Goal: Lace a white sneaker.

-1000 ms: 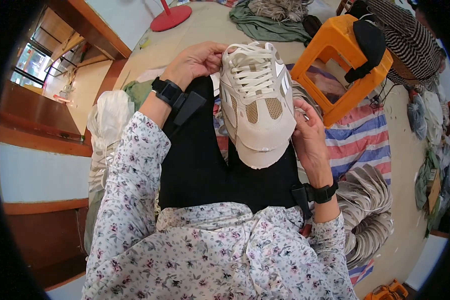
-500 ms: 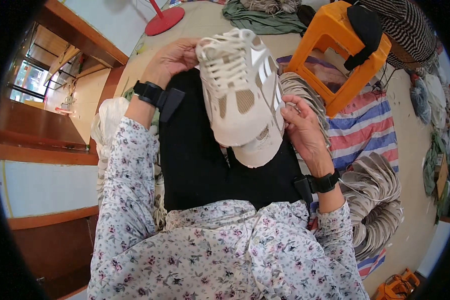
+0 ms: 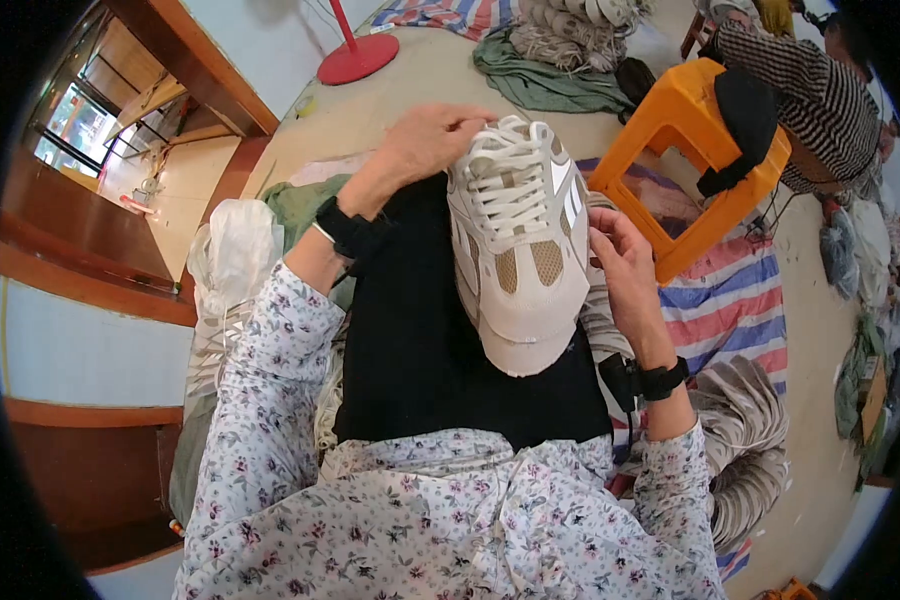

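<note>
An off-white shoe upper with tan mesh panels, silver-grey side trim and white laces lies over my black-clothed lap, toe toward me. Beneath its toe shows a second pale toe piece, mostly covered. My left hand pinches the upper at its far end, beside the top of the laces. At the right side edge, my right hand has its thumb and bent fingers closed on the upper; part of that grip is hidden behind it. Both wrists wear black straps with small black boxes.
An orange plastic stool with a black cloth item stands at the far right, near a person in a striped top. Stacked grey-beige shoe parts lie on a striped sheet. White bundled pieces are at my left; a red round base stands beyond.
The view has shifted. The upper has turned more upright, and the toe piece beneath is now more nearly lined up with it. Both hands stay at the upper.
</note>
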Tool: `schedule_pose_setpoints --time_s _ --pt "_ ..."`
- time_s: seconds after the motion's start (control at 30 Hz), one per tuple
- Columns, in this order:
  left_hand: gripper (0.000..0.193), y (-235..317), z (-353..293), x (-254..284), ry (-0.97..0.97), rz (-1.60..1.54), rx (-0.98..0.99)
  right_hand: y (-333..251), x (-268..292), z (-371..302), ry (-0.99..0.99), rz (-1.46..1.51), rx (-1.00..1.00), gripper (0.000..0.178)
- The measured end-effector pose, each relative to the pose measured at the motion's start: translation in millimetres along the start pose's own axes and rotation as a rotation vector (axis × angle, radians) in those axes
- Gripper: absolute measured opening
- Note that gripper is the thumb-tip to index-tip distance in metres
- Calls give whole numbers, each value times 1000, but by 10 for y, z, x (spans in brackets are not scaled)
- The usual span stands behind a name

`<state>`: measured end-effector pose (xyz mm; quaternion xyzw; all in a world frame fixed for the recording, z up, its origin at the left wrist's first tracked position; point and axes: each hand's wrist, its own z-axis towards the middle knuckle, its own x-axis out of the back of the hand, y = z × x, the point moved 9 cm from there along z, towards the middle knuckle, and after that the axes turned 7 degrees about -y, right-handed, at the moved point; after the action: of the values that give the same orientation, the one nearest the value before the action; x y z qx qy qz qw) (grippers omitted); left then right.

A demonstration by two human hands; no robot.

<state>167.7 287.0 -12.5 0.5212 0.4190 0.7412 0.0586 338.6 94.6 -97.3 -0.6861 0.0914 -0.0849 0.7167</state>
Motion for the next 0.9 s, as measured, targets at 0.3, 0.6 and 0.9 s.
schedule_pose_setpoints --time_s 0.3,0.6,0.9 --pt "26 -57 264 -307 -55 -661 175 73 -117 -71 38 40 -71 27" --pt "23 1288 -636 -42 170 -52 -321 158 27 -2 92 152 -1 23" --pt "27 1830 -1406 -405 -795 -680 -285 312 191 3 114 50 8 18"
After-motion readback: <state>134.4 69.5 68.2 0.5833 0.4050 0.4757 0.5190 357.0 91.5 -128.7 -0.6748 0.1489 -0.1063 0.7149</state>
